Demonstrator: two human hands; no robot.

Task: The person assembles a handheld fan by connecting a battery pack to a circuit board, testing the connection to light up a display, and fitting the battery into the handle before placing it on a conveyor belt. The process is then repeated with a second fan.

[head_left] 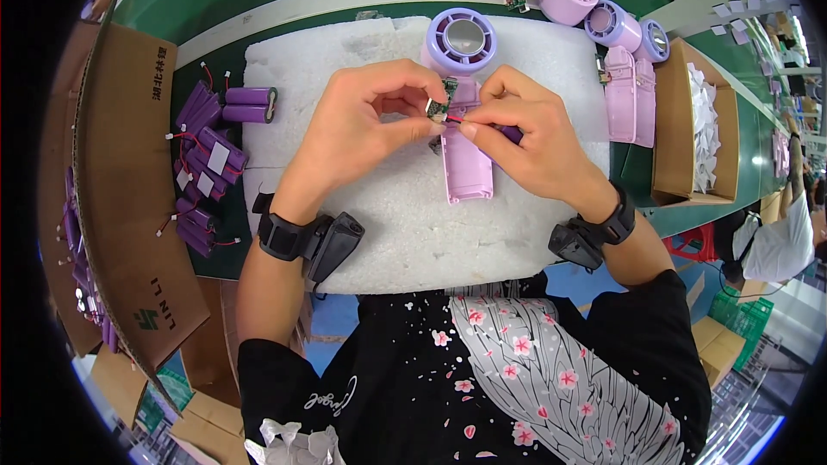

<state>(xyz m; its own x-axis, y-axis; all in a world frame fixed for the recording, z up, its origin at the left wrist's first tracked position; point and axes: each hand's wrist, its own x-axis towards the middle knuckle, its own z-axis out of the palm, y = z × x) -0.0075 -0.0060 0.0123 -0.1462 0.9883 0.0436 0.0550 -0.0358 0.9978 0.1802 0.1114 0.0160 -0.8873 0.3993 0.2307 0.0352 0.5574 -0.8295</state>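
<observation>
My left hand [375, 116] pinches a small green circuit board [439, 105] between thumb and fingertips. Facing it, my right hand [530, 129] grips the thin red and dark wires [454, 119] at the board's edge, where a white connector shows. Whether the plug is fully seated cannot be made out. A purple battery [512, 133] peeks from under the right hand's fingers. Beneath both hands lies an open pink handle shell [468, 168], its upper part partly covered. A round lilac fan head [461, 41] sits at the shell's far end.
White foam sheet [396, 232] covers the bench. Purple battery packs [207, 159] with wires pile up at left beside a cardboard box [129, 181]. More pink fan parts [631, 99] lie at right, near a carton of white pieces [732, 133]. Another person [780, 232] is at far right.
</observation>
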